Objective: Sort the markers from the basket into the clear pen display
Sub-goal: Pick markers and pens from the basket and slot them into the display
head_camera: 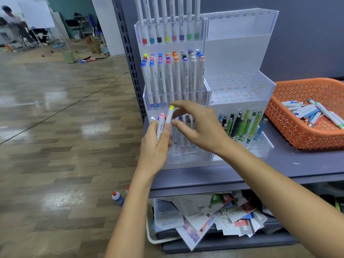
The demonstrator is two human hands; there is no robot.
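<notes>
My left hand (154, 146) grips two white markers upright in front of the clear pen display (240, 86): one with a pink cap (161, 120) and one with a yellow cap (170, 113). Beside them my right hand (201, 127) has its index finger and thumb spread. The index fingertip is at the yellow cap and the thumb is near the barrel. The display's left half holds several rows of markers. The orange basket (297, 131) at the right holds several loose markers (312, 112).
The display and basket stand on a grey shelf (297, 161). Green, black and blue pens (242, 125) fill the display's lower right tier. Loose papers and cards (214, 216) lie on the shelf below. A glue bottle (117, 198) lies on the wooden floor. A person stands far left.
</notes>
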